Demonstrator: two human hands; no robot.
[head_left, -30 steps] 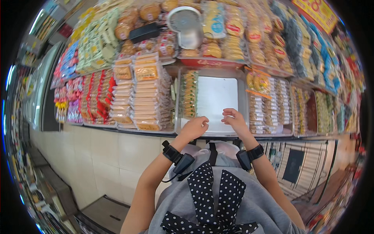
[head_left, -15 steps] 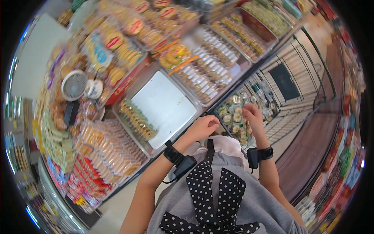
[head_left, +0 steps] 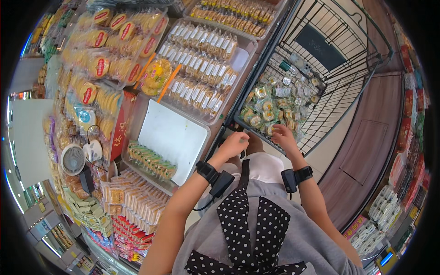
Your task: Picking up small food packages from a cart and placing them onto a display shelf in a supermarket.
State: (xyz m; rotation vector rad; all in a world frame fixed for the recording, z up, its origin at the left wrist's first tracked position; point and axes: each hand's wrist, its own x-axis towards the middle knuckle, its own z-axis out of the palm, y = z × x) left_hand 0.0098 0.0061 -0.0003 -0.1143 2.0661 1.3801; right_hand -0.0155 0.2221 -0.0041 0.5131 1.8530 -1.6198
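My left hand [head_left: 234, 146] is beside the dark edge of the display stand, at the near end of the shopping cart. Its fingers are loosely curled, with nothing seen in them. My right hand [head_left: 284, 139] is over the cart's near corner, fingers bent and apart, just at a heap of small wrapped snacks [head_left: 267, 106]. Whether it touches them I cannot tell. To the left, a clear plastic tray [head_left: 206, 133] with a white liner [head_left: 167, 130] holds a row of green-wrapped snacks [head_left: 151, 161] along its near left side.
The wire cart [head_left: 341, 110] is alongside the stand on the right. Further bins hold white-labelled packets [head_left: 197, 68] and bagged round biscuits [head_left: 98, 39]. A small white fan [head_left: 73, 159] is among packets at left. Wood-look panelling [head_left: 366, 133] lies beyond the cart.
My view has turned, so stand and cart appear shifted left, with more of the cart's load visible. The right hand has lowered toward the wrapped snacks; the left remains curled.
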